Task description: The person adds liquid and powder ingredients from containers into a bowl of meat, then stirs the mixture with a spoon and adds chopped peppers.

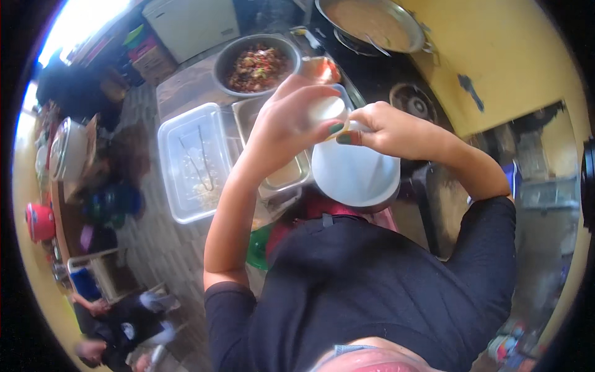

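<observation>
My left hand (297,121) grips a small white container (327,109) with a round, pale end. Close beside it, my right hand (379,128) has its fingers closed on a whitish handle-like piece (359,126); whether this belongs to the container is unclear. Below both hands stands a large white tub (355,174). To its left is a rectangular metal pan (304,168), partly hidden by my left forearm. A clear plastic bin (169,186) holds metal tongs (197,165) and pale shredded food. Behind my left hand, a round metal basin (219,69) contains chopped, reddish-brown food.
A large pan (416,39) of brownish liquid with a utensil in it sits on the stove at the upper right. A bare burner (413,104) lies near my right forearm. Another person (125,325) is at the lower left. A white chest (190,28) stands beyond the table.
</observation>
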A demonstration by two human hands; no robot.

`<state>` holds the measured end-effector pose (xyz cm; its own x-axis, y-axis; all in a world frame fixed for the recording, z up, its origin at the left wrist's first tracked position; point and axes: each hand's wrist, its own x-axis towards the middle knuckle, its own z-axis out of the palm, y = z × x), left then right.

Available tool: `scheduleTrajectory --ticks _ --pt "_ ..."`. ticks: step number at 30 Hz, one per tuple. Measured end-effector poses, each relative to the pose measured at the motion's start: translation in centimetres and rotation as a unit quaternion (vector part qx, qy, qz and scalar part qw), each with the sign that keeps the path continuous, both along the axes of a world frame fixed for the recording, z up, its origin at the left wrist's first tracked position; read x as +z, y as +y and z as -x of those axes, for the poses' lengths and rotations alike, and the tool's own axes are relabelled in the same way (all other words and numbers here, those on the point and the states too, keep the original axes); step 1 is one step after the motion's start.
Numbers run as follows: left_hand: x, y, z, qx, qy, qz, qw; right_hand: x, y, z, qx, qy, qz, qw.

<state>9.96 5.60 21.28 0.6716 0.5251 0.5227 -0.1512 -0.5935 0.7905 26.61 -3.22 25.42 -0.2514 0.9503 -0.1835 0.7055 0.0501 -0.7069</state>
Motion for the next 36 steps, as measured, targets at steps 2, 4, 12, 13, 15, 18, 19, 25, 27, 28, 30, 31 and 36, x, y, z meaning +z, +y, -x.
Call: scheduleTrajectory --ticks 2,4,12,13,15,18,19,25,27,28,30,31,36 --pt "-1.3 -1.8 -0.6 -0.032 -0.034 0.013 0.999 -0.4 -2.7 0.3 -0.028 0.009 0.020 0.999" --pt "-2.0 -3.4 -1.8 -0.042 -0.082 -0.023 0.995 -0.4 -5.4 0.5 -0.074 0.047 0.054 0.995" --pt "-2.1 -13.4 -4.3 0.082 -0.139 -0.082 0.983 -1.3 -14.9 0.5 -0.205 0.090 0.008 0.975" --pt "-2.1 -14.4 -4.5 0.075 -0.139 -0.083 0.984 -1.4 -15.9 0.4 -0.211 0.078 0.000 0.974" --pt "-2.1 -16.4 -5.0 0.104 -0.136 -0.083 0.982 -1.6 -17.9 0.2 -0.222 0.076 -0.025 0.972" --pt "-2.2 -19.5 -5.5 0.097 -0.104 -0.022 0.990 -1.7 -20.9 -0.2 -0.239 0.048 -0.032 0.969" --pt "-1.9 -20.3 -5.8 0.095 -0.104 -0.023 0.990 -1.7 -21.9 -0.3 -0.248 0.023 -0.015 0.968" --pt "-0.1 -24.6 -6.6 -0.023 0.035 -0.083 0.996 -2.8 -28.2 -0.9 -0.243 -0.005 -0.088 0.966" --pt "-0.1 -26.6 -7.0 0.031 -0.022 -0.052 0.998 -2.7 -30.3 -0.9 -0.261 0.029 -0.057 0.963" --pt "-0.4 -27.4 -7.1 0.030 -0.042 -0.069 0.996 -2.7 -31.3 -1.1 -0.279 0.059 -0.026 0.958" --pt "-1.5 -29.0 -7.3 -0.014 -0.025 -0.050 0.998 -3.9 -33.2 -1.4 -0.278 0.064 -0.051 0.957" --pt "-2.1 -29.8 -7.3 -0.057 -0.009 -0.030 0.998 -4.3 -34.1 -1.4 -0.276 0.067 -0.075 0.956" --pt "-1.3 -32.2 -6.8 -0.162 0.067 -0.043 0.984 -4.7 -37.5 -1.1 -0.301 0.059 -0.005 0.952"
